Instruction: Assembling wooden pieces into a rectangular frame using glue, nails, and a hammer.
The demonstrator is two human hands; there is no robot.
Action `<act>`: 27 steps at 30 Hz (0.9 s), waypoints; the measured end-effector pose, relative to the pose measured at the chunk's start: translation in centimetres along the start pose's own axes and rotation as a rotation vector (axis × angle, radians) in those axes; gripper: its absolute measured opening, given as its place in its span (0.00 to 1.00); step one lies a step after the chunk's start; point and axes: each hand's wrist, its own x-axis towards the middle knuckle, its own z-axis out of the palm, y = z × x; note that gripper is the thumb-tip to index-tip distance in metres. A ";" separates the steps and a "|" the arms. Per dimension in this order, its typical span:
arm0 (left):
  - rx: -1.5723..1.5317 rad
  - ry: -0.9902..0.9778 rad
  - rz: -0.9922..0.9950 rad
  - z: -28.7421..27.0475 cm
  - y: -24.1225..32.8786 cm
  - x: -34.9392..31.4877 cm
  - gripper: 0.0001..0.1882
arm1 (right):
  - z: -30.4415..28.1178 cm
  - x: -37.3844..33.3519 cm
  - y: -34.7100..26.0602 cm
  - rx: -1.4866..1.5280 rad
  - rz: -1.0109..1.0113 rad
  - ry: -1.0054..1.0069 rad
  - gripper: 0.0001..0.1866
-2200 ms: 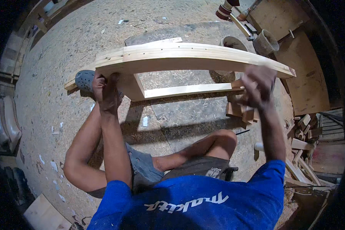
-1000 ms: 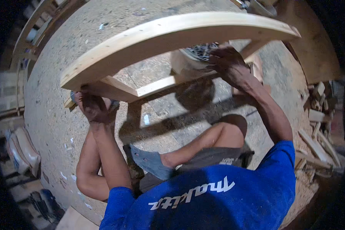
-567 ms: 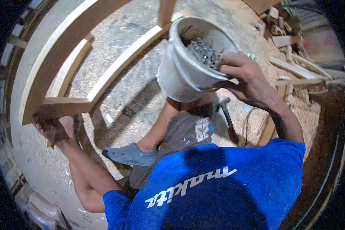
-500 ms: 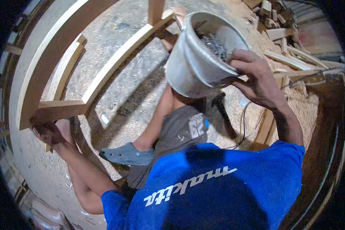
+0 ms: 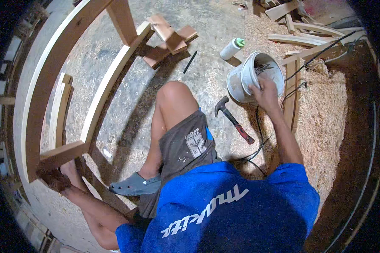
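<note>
My left hand (image 5: 68, 169) grips the lower end of a short crosspiece on a large curved wooden frame (image 5: 42, 92) that stands on its edge at my left. My right hand (image 5: 264, 90) is stretched out to the right and closed over the near rim of a white bucket (image 5: 245, 78). The bucket rests tilted on the floor with nails inside it, and my fingertips reach into it. A hammer with a red and black handle (image 5: 235, 121) lies on the floor between my knee and the bucket.
A white bottle with a green cap (image 5: 232, 48) lies beyond the bucket. A black cable (image 5: 257, 141) runs past the hammer. Stacked wood blocks (image 5: 169, 38) prop the frame's far side. Sawdust (image 5: 325, 126) and scrap boards (image 5: 308, 31) cover the right.
My right hand had lifted the bucket close to my head; now it has brought it down, tilted, to the floor on the right. My left hand stayed on the frame.
</note>
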 end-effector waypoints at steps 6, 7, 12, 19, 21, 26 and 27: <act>0.930 -0.215 0.303 -13.1 -2.4 5.6 0.25 | 5.1 0.1 -1.0 0.087 0.007 0.021 0.11; 1.023 -0.260 0.543 -14.7 -2.8 7.8 0.25 | 6.8 -0.3 -1.1 0.051 -0.014 0.069 0.11; 0.852 -0.478 0.379 -3.9 -4.1 5.9 0.25 | 5.0 0.2 -5.7 0.092 -0.060 -0.046 0.16; 0.595 -0.649 0.074 2.8 -6.0 -3.0 0.25 | -2.5 5.4 0.0 0.083 0.171 0.016 0.09; 0.510 -0.682 -0.014 6.4 -6.1 -7.3 0.24 | -2.1 6.6 1.2 -0.117 0.173 -0.213 0.09; 0.310 -0.751 -0.223 15.8 -4.1 -17.6 0.24 | 2.5 7.3 2.8 -0.417 -0.153 -0.370 0.11; 0.270 -0.763 -0.267 17.5 -3.5 -19.6 0.24 | 2.9 7.4 2.9 -0.468 -0.220 -0.419 0.12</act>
